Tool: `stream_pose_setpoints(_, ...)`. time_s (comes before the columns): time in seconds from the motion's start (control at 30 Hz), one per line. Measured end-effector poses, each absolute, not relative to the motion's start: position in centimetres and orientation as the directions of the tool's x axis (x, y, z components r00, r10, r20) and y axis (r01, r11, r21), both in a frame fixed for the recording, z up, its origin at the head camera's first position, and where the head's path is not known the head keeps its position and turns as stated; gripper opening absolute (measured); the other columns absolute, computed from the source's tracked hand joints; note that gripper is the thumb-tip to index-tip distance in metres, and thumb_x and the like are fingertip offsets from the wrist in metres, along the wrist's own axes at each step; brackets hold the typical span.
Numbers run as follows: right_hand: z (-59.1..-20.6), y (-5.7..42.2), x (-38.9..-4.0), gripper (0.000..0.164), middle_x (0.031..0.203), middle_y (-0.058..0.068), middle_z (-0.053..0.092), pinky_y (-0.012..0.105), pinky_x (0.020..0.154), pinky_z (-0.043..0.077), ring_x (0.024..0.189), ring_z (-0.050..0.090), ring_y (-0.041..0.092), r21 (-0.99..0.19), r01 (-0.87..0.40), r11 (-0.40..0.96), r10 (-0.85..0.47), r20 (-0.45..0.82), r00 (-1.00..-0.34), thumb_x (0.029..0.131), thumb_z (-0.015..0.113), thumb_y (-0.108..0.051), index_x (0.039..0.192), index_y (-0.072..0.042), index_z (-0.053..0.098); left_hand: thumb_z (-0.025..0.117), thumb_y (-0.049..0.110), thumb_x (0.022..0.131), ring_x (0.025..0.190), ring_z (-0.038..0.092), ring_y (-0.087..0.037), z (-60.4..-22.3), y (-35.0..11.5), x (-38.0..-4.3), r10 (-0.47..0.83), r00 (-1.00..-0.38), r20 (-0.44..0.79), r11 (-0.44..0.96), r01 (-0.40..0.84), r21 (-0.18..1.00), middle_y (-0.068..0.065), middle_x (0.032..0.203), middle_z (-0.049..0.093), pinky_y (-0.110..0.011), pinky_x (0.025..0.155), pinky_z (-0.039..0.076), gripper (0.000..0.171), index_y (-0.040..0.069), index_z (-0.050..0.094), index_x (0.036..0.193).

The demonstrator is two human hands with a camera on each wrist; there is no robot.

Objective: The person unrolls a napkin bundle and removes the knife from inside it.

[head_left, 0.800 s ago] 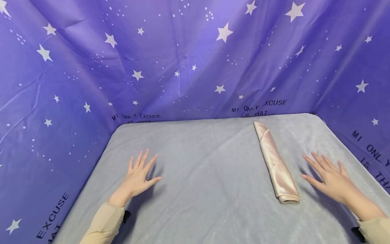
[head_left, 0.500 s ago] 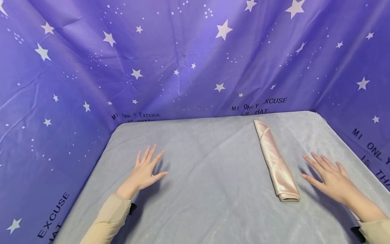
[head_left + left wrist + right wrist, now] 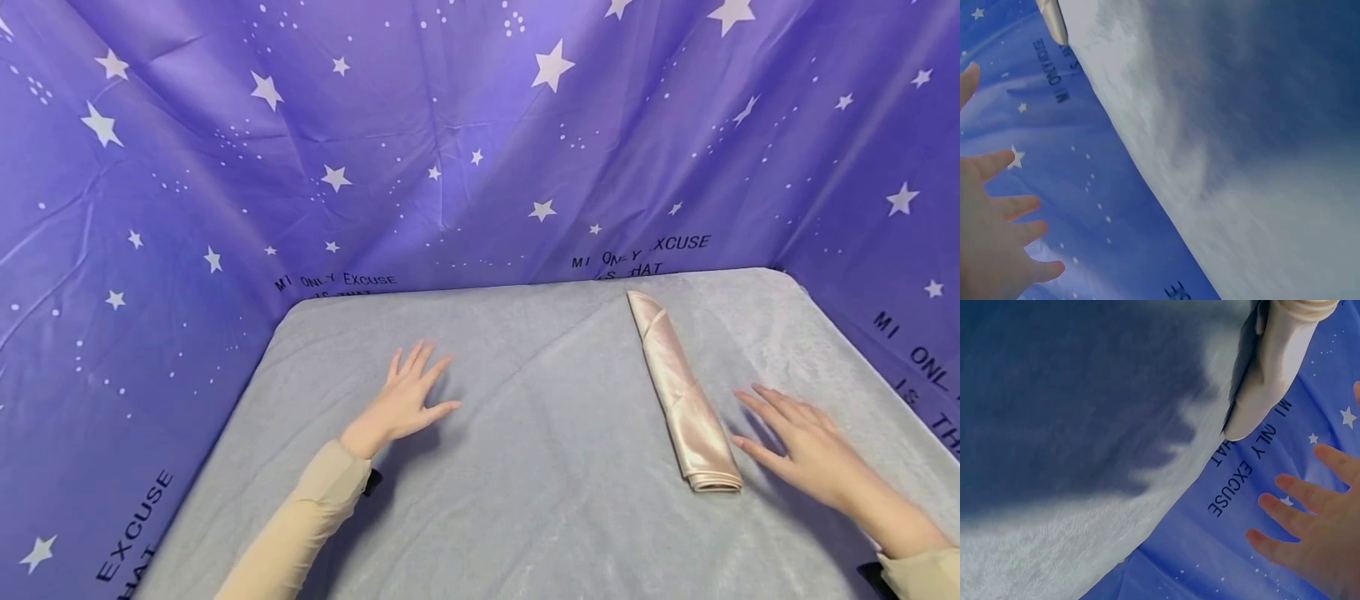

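Observation:
A folded strip of shiny champagne-pink satin cloth point(image 3: 686, 400) lies lengthwise on the right part of the grey table cover, its layered short end toward me. My right hand point(image 3: 813, 450) hovers just right of the cloth, fingers spread, thumb and fingertips close to its edge. Over the left-middle of the table my left hand point(image 3: 405, 396) is held out with spread fingers and nothing in it. In the right wrist view the satin cloth point(image 3: 1279, 369) shows at the top, apart from the fingers. Only a tip of the cloth point(image 3: 1054, 22) appears in the left wrist view.
A grey plush cover point(image 3: 525, 500) spreads over the table, with faint creases. Purple star-printed curtains point(image 3: 450, 125) with black lettering hang behind and on both sides, right against the table's edges. Dark bands show at both sleeve cuffs.
My left hand has moved right and slightly away from me, toward the table's middle. My right hand has shifted slightly left, closer to the cloth. The satin cloth stays where it lay.

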State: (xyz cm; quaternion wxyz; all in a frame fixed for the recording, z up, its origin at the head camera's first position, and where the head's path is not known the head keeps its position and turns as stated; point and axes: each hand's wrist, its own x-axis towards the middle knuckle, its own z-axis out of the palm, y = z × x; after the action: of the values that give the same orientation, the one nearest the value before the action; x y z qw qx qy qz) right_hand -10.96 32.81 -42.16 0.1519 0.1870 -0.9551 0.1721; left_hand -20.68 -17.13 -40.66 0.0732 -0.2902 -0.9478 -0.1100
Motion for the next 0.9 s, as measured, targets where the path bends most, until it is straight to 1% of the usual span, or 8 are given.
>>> stream_pose_setpoints(0.1, -42.1, 32.4, -10.9, 0.066, 0.126, 0.029, 0.038, 0.059, 0.096, 0.013, 0.107, 0.036, 0.051, -0.274, -0.423, 0.864, -0.314, 0.365, -0.877, 0.079, 0.063, -0.027, 0.137, -0.014, 0.033, 0.051, 0.052, 0.082, 0.132, 0.013, -0.033, -40.6, -15.8, -21.2, 0.554, -0.807, 0.205, 0.792, 0.587, 0.167, -0.018, 0.142, 0.021, -0.055, 0.103, 0.002, 0.07, 0.012, 0.034, 0.136)
stream_pose_setpoints(0.33, -42.5, 31.7, -10.7, 0.062, 0.122, 0.025, 0.045, 0.058, 0.091, 0.023, 0.108, 0.041, 0.046, -0.282, -0.442, 0.852, -0.325, 0.377, -0.867, 0.075, 0.067, -0.027, 0.129, -0.009, 0.043, 0.049, 0.051, 0.084, 0.131, 0.016, -0.032, -40.6, -12.8, -22.3, 0.596, -0.776, 0.206, 0.748, 0.63, 0.211, -0.017, 0.141, 0.025, -0.052, 0.104, 0.004, 0.066, 0.012, 0.035, 0.135)
stream_pose_setpoints(0.4, -42.6, 31.5, -10.7, 0.061, 0.121, 0.024, 0.047, 0.055, 0.093, 0.024, 0.107, 0.042, 0.044, -0.281, -0.457, 0.844, -0.335, 0.389, -0.858, 0.074, 0.069, -0.026, 0.127, -0.007, 0.046, 0.049, 0.051, 0.084, 0.131, 0.017, -0.032, -40.7, -11.9, -22.6, 0.607, -0.768, 0.205, 0.735, 0.64, 0.222, -0.016, 0.14, 0.026, -0.052, 0.104, 0.006, 0.065, 0.014, 0.034, 0.136)
stream_pose_setpoints(0.5, -42.8, 31.3, -10.6, 0.058, 0.119, 0.023, 0.049, 0.045, 0.103, 0.019, 0.112, 0.042, 0.038, -0.271, -0.491, 0.828, -0.363, 0.41, -0.837, 0.073, 0.07, -0.025, 0.124, -0.008, 0.049, 0.049, 0.05, 0.085, 0.131, 0.017, -0.031, -40.7, -10.7, -23.0, 0.624, -0.756, 0.198, 0.717, 0.655, 0.24, -0.016, 0.14, 0.026, -0.051, 0.104, 0.008, 0.064, 0.014, 0.034, 0.136)
stream_pose_setpoints(0.57, -42.9, 31.1, -10.5, 0.055, 0.118, 0.022, 0.05, 0.034, 0.106, 0.014, 0.118, 0.039, 0.029, -0.272, -0.505, 0.819, -0.37, 0.422, -0.828, 0.072, 0.07, -0.024, 0.121, -0.008, 0.051, 0.048, 0.05, 0.085, 0.13, 0.019, -0.031, -40.7, -9.9, -23.3, 0.637, -0.746, 0.195, 0.705, 0.666, 0.242, -0.015, 0.14, 0.026, -0.051, 0.104, 0.01, 0.064, 0.013, 0.034, 0.135)
stream_pose_setpoints(0.63, -43.0, 31.0, -10.4, 0.052, 0.118, 0.022, 0.05, 0.028, 0.107, 0.011, 0.122, 0.036, 0.021, -0.278, -0.512, 0.813, -0.373, 0.427, -0.824, 0.072, 0.07, -0.024, 0.118, -0.007, 0.053, 0.048, 0.049, 0.085, 0.13, 0.021, -0.031, -40.7, -9.1, -23.6, 0.65, -0.735, 0.194, 0.694, 0.678, 0.243, -0.016, 0.14, 0.027, -0.05, 0.104, 0.013, 0.063, 0.011, 0.035, 0.135)
stream_pose_setpoints(0.7, -43.0, 30.8, -10.3, 0.049, 0.117, 0.022, 0.05, 0.026, 0.106, 0.011, 0.123, 0.032, 0.015, -0.286, -0.514, 0.809, -0.371, 0.43, -0.823, 0.072, 0.07, -0.023, 0.116, -0.006, 0.055, 0.047, 0.049, 0.086, 0.129, 0.022, -0.03, -40.7, -8.3, -23.8, 0.659, -0.726, 0.195, 0.685, 0.687, 0.242, -0.015, 0.139, 0.029, -0.048, 0.104, 0.015, 0.062, 0.011, 0.036, 0.134)
stream_pose_setpoints(0.9, -43.0, 30.5, -10.3, 0.048, 0.114, 0.018, 0.053, 0.01, 0.1, 0.009, 0.12, 0.026, -0.002, -0.307, -0.538, 0.785, -0.379, 0.449, -0.809, 0.071, 0.072, -0.02, 0.113, -0.005, 0.056, 0.049, 0.046, 0.086, 0.129, 0.025, -0.028, -40.9, -6.1, -24.5, 0.669, -0.717, 0.195, 0.675, 0.696, 0.245, -0.013, 0.139, 0.031, -0.042, 0.105, 0.016, 0.059, 0.01, 0.04, 0.132)
